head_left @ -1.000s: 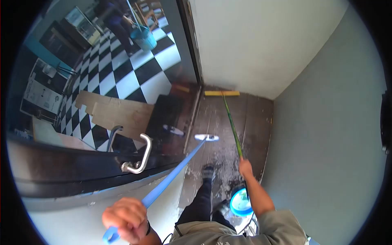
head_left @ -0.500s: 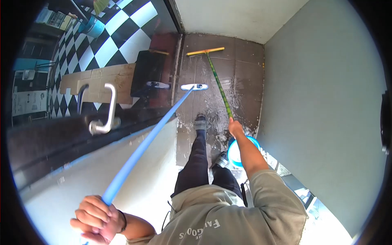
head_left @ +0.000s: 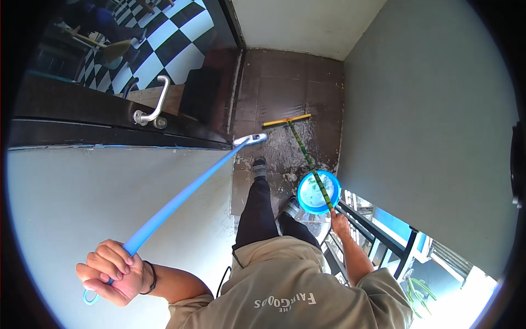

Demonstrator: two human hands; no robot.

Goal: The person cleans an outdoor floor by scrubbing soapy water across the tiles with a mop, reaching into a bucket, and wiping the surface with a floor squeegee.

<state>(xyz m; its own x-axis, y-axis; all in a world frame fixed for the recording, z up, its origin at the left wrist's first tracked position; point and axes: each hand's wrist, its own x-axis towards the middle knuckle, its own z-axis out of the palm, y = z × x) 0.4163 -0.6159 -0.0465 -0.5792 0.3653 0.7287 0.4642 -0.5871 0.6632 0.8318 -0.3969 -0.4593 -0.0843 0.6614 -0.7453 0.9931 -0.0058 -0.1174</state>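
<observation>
My left hand [head_left: 114,268] is closed round the upper end of a blue pole, which belongs to a floor brush [head_left: 183,193]. The brush's white head rests on the wet floor [head_left: 296,90] at the foot of the door frame. In my right hand [head_left: 339,223] is the handle of a floor squeegee [head_left: 302,146], striped green and black. Its yellow head lies on the tiles beyond my feet, with foamy water on my side of it. Below the squeegee handle stands a blue bucket [head_left: 302,193] holding whitish, sudsy liquid.
A dark glass door [head_left: 219,82] with a metal handle [head_left: 161,101] is at the left; a checkered floor and a person's legs show through it. Grey walls [head_left: 427,109] enclose the right and far sides. A black railing [head_left: 406,253] runs behind the bucket at the lower right.
The squeegee has been drawn back toward me, and my right hand has come nearer my body. The brush head has shifted closer and left. My view has also turned.
</observation>
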